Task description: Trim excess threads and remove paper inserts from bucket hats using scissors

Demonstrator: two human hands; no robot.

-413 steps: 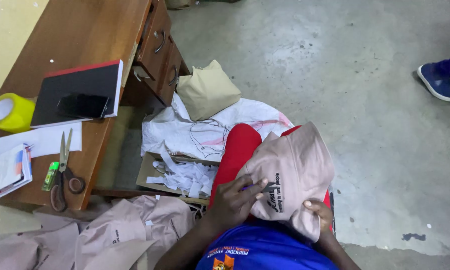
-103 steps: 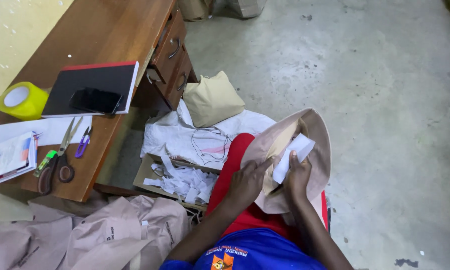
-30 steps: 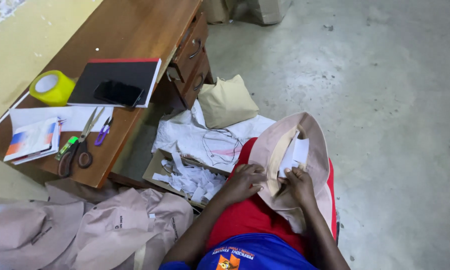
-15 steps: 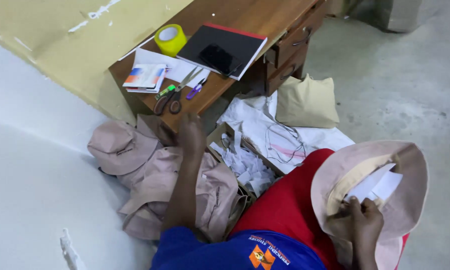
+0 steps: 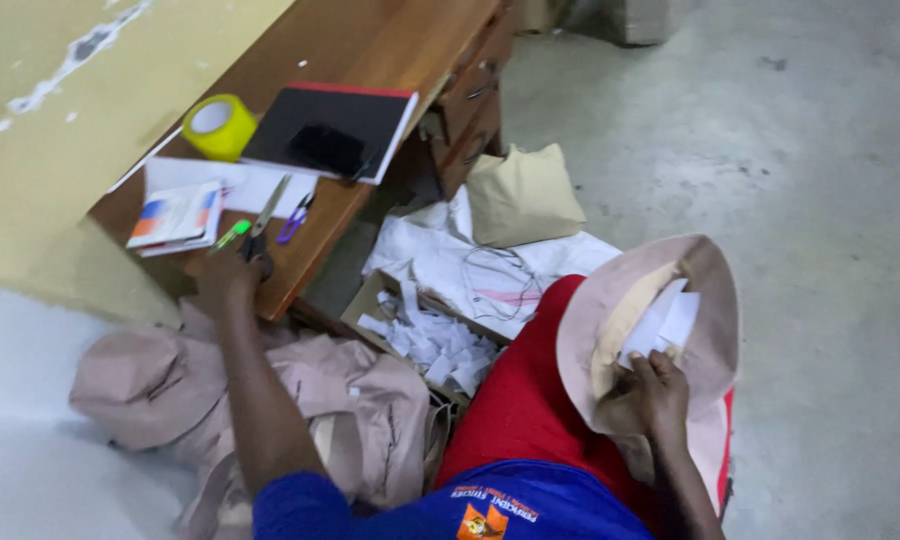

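Note:
My right hand [image 5: 648, 398] grips the inside of a pale pink bucket hat [image 5: 715, 310] resting upside down on my red-clad lap, and pinches white paper tags [image 5: 665, 320] against its lining. My left hand [image 5: 232, 282] reaches out to the front edge of the wooden desk [image 5: 370, 40], its fingers closed over the dark handles of a pair of scissors [image 5: 268, 212] whose blades point away from me. A green marker [image 5: 232, 235] and small purple snips [image 5: 295, 218] lie right beside that hand.
On the desk are a yellow tape roll [image 5: 218, 125], a black notebook [image 5: 335, 125] with a phone on it, white sheets and a booklet [image 5: 175, 215]. Below are a cardboard box of white slips [image 5: 425, 335], a heap of beige hats [image 5: 270, 400], white cloth [image 5: 490, 265] and concrete floor.
My left hand left the hat and stretched up to the desk edge, reaching the scissors. My right hand still holds the hat and tags on my lap. The view swung left.

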